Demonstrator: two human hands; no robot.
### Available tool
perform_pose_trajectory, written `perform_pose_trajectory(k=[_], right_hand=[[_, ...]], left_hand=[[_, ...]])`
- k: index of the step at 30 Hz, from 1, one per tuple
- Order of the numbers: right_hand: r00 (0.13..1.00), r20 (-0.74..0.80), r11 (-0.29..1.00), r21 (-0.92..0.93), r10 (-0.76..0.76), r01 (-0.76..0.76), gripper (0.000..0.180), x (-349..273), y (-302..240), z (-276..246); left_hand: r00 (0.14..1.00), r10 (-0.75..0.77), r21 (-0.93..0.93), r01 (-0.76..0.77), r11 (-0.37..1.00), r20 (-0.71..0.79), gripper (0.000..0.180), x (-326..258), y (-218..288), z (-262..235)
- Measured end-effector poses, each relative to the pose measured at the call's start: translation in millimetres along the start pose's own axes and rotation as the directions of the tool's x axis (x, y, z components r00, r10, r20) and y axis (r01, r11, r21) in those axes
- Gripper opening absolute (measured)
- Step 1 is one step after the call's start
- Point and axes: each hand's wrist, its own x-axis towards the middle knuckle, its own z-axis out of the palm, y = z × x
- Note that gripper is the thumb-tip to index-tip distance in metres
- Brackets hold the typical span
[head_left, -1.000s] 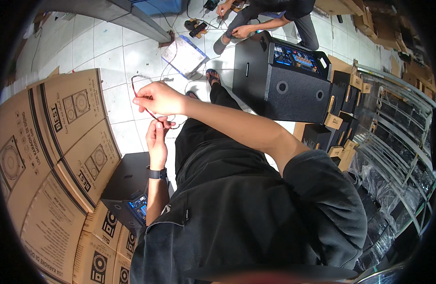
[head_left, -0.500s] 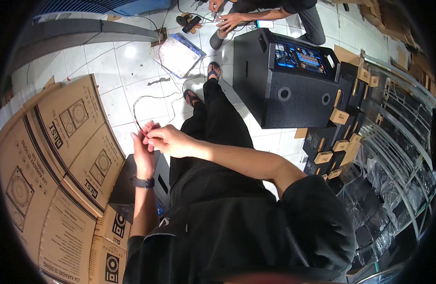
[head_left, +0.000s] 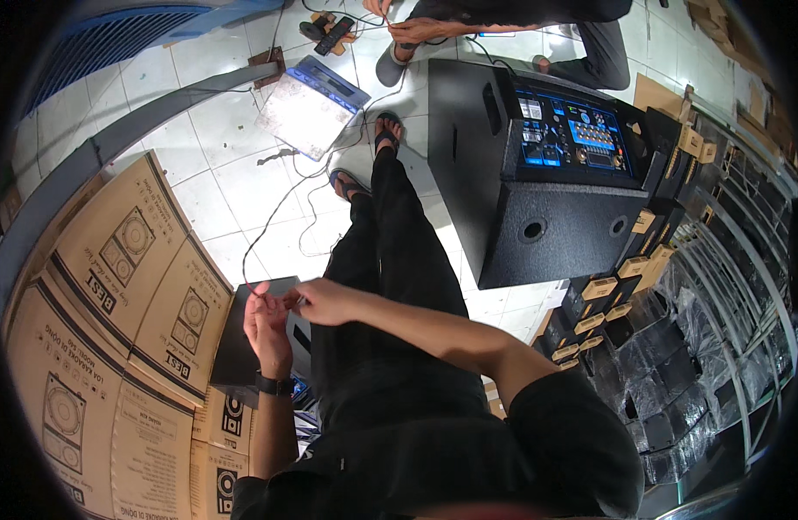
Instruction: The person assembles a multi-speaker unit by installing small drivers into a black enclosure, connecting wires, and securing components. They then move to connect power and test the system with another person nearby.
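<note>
My left hand (head_left: 267, 328) is raised in front of my legs, its fingers closed on a thin dark cable (head_left: 262, 232) with a reddish stretch near the fingertips. Close against it, my right hand (head_left: 325, 302) pinches at the cable's end; the fingers partly hide what lies between them. From my hands the cable curves up and away across the white tiles toward a flat pale device with a blue edge (head_left: 308, 114). A black box-shaped cabinet (head_left: 236, 351) stands just below and behind my left hand.
Large printed cardboard boxes (head_left: 104, 347) are stacked at left. A big black speaker (head_left: 503, 225) with a control panel stands at right, beside small black boxes and metal tubing (head_left: 746, 260). Ahead, a crouching co-worker's hands (head_left: 416, 31) work with a cable near a remote control (head_left: 334, 36).
Both my hands have moved lower in the view, still together at the cable. The view has shifted, so the speaker and cardboard boxes appear lower.
</note>
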Motion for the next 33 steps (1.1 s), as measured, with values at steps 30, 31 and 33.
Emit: perform_pose_trajectory(k=[30,31,33], right_hand=[[0.903,-0.393,0.956,0.286,0.175,-0.061,0.012,9.1,36.0,-66.9],[0.894,-0.418,0.958,0.286,0.161,-0.039,0.012,9.1,36.6,-67.1],[0.893,-0.422,0.96,0.276,0.159,-0.04,0.012,9.8,38.5,-66.6]], left_hand=[[0.976,-0.203,0.36,0.219,0.907,-0.081,0.022,84.6,-14.8,48.5],[0.973,-0.21,0.365,0.229,0.902,-0.092,0.023,85.2,-15.4,49.4],[0.976,-0.198,0.376,0.216,0.901,-0.085,0.023,85.9,-16.2,51.2]])
